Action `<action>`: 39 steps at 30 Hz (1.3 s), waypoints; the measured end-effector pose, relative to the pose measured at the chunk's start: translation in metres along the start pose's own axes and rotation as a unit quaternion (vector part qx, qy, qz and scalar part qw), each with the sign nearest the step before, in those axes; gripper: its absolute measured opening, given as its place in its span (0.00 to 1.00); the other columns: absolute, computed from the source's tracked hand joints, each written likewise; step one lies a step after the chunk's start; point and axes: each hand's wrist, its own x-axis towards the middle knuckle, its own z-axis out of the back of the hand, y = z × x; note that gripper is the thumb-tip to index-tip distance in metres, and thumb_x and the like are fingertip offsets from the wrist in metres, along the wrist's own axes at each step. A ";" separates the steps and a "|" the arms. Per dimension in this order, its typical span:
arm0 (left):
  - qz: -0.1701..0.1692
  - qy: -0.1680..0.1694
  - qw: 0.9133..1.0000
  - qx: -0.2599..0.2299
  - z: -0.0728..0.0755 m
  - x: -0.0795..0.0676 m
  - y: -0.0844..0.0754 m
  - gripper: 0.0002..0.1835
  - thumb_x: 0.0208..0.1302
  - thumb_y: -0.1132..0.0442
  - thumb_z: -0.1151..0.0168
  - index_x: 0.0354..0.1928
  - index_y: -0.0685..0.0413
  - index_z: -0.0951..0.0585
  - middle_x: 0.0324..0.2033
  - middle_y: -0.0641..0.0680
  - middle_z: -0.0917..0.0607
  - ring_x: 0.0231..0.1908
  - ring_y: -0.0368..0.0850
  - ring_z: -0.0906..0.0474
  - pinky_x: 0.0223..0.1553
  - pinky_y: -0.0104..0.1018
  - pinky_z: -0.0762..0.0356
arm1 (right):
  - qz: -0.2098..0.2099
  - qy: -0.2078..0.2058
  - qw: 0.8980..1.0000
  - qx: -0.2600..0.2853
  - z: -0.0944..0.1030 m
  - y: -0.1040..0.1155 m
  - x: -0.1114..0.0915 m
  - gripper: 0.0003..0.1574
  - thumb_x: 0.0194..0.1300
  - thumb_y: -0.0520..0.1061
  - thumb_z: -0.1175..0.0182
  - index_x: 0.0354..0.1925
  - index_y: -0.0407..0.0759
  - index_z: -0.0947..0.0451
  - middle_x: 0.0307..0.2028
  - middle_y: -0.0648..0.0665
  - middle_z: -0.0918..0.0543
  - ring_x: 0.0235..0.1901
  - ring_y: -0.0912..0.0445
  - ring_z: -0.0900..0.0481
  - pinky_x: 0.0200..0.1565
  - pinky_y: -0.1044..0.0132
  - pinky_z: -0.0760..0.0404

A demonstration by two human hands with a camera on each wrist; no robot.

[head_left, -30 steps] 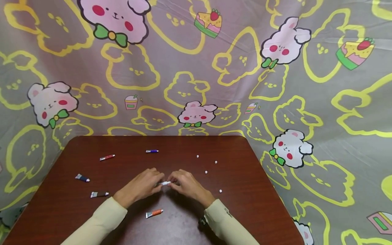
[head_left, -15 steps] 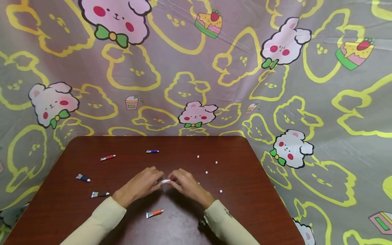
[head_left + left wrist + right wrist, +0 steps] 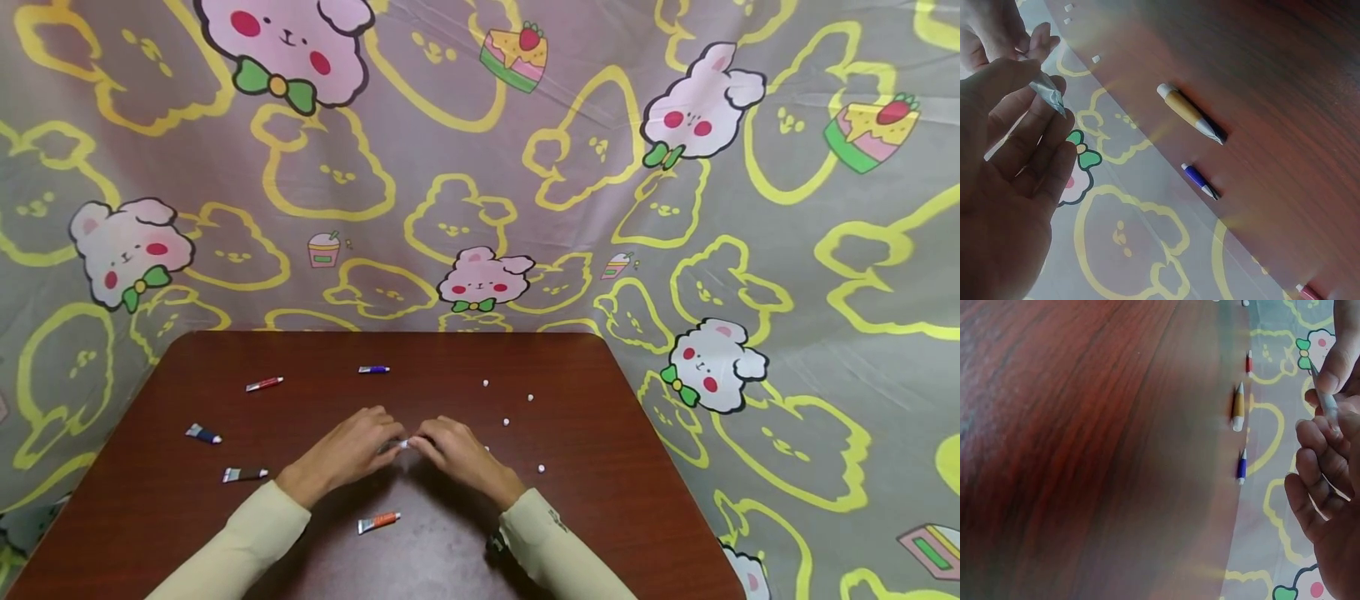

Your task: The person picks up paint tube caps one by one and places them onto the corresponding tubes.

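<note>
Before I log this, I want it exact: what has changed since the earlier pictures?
On the right hand, the thumb slid toward the left hand, covering more of the pinched paint tube; a small white cap came into view beside it. Both hands kept their hold; the orange tube and red tube stayed put.

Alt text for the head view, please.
A person's left hand and right hand hold a pale tube above a brown table. A red tube, purple tube, navy tube, dark tube and orange tube lie on it, white pieces at right.
</note>
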 end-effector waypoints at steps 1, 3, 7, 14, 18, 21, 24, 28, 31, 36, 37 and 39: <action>-0.002 -0.002 1.000 0.000 0.000 0.000 0.000 0.08 0.63 0.61 0.20 0.41 0.52 0.11 0.35 0.48 0.10 0.36 0.43 0.22 0.41 0.41 0.19 | 0.001 -0.003 1.000 -0.003 0.000 0.000 0.000 0.12 0.83 0.48 0.39 0.39 0.48 0.18 0.33 0.53 0.16 0.35 0.61 0.21 0.40 0.71 0.22; -0.007 -0.006 1.000 -0.001 0.000 0.001 0.000 0.08 0.63 0.62 0.20 0.41 0.52 0.11 0.35 0.48 0.10 0.36 0.43 0.22 0.42 0.41 0.19 | 0.001 -0.011 1.000 -0.009 -0.001 0.000 0.000 0.15 0.84 0.47 0.41 0.34 0.49 0.21 0.29 0.54 0.20 0.32 0.61 0.24 0.37 0.71 0.25; -0.012 -0.012 1.000 -0.001 -0.001 0.002 0.000 0.07 0.63 0.63 0.20 0.40 0.52 0.11 0.35 0.48 0.10 0.36 0.43 0.21 0.42 0.41 0.19 | -0.011 -0.016 1.000 -0.011 -0.002 0.001 0.000 0.19 0.85 0.48 0.43 0.32 0.49 0.23 0.27 0.53 0.21 0.30 0.61 0.25 0.35 0.69 0.25; -0.004 0.000 1.000 -0.005 0.001 0.002 0.000 0.07 0.65 0.62 0.21 0.42 0.51 0.10 0.36 0.48 0.09 0.38 0.43 0.19 0.43 0.42 0.17 | -0.048 -0.013 0.997 0.056 -0.004 0.001 -0.001 0.13 0.80 0.53 0.36 0.52 0.46 0.16 0.43 0.51 0.11 0.39 0.58 0.12 0.44 0.74 0.17; 0.001 0.007 1.000 -0.008 0.001 0.002 0.001 0.06 0.64 0.64 0.22 0.41 0.51 0.10 0.36 0.48 0.09 0.37 0.43 0.20 0.43 0.41 0.18 | -0.033 -0.023 0.996 0.075 -0.002 0.001 -0.001 0.14 0.72 0.48 0.27 0.50 0.45 0.19 0.41 0.49 0.13 0.39 0.58 0.12 0.43 0.76 0.17; 0.004 0.011 1.000 -0.005 0.001 0.002 0.000 0.06 0.64 0.64 0.22 0.41 0.51 0.10 0.36 0.48 0.09 0.37 0.43 0.20 0.42 0.41 0.18 | -0.017 -0.029 0.998 0.054 -0.001 0.000 -0.001 0.11 0.71 0.45 0.26 0.46 0.46 0.19 0.39 0.51 0.14 0.39 0.59 0.15 0.44 0.77 0.19; 0.011 0.020 1.000 -0.005 0.001 0.002 0.000 0.06 0.65 0.63 0.22 0.42 0.51 0.10 0.36 0.48 0.08 0.38 0.43 0.20 0.43 0.41 0.18 | -0.012 -0.026 0.999 0.038 -0.001 -0.001 -0.001 0.09 0.73 0.46 0.27 0.44 0.47 0.18 0.38 0.52 0.14 0.40 0.60 0.15 0.44 0.76 0.20; 0.017 0.027 0.999 -0.004 0.002 0.002 0.000 0.07 0.65 0.62 0.21 0.43 0.52 0.09 0.37 0.48 0.08 0.38 0.43 0.21 0.44 0.42 0.18 | -0.011 -0.021 0.999 0.040 -0.001 -0.003 -0.001 0.08 0.76 0.49 0.30 0.46 0.47 0.15 0.40 0.52 0.11 0.41 0.57 0.13 0.45 0.73 0.18; 0.010 0.020 1.000 0.001 0.002 0.003 0.000 0.07 0.65 0.62 0.22 0.43 0.52 0.09 0.38 0.48 0.08 0.39 0.44 0.20 0.45 0.43 0.17 | -0.005 -0.024 0.999 0.030 -0.001 -0.002 -0.001 0.07 0.79 0.49 0.33 0.45 0.47 0.14 0.40 0.53 0.11 0.41 0.58 0.14 0.46 0.70 0.17; -0.007 0.002 1.000 0.007 0.001 0.002 0.000 0.07 0.66 0.63 0.23 0.43 0.52 0.10 0.38 0.48 0.08 0.40 0.45 0.18 0.46 0.43 0.17 | -0.005 -0.031 0.999 0.006 -0.003 -0.001 -0.001 0.12 0.82 0.49 0.39 0.39 0.49 0.15 0.35 0.54 0.12 0.37 0.61 0.18 0.42 0.69 0.19; -0.009 0.000 1.000 0.007 0.001 0.002 0.000 0.07 0.66 0.63 0.23 0.43 0.53 0.10 0.38 0.48 0.08 0.40 0.45 0.18 0.46 0.43 0.17 | -0.009 -0.031 0.999 0.008 -0.003 -0.001 -0.001 0.12 0.83 0.49 0.39 0.39 0.49 0.15 0.35 0.54 0.13 0.37 0.61 0.18 0.42 0.70 0.19; -0.011 -0.002 1.000 0.005 0.000 0.002 0.000 0.06 0.65 0.64 0.23 0.43 0.52 0.10 0.37 0.48 0.08 0.40 0.44 0.18 0.45 0.43 0.18 | -0.021 -0.025 0.999 0.021 -0.003 -0.001 -0.002 0.11 0.82 0.50 0.39 0.41 0.48 0.15 0.36 0.53 0.13 0.37 0.61 0.17 0.42 0.71 0.19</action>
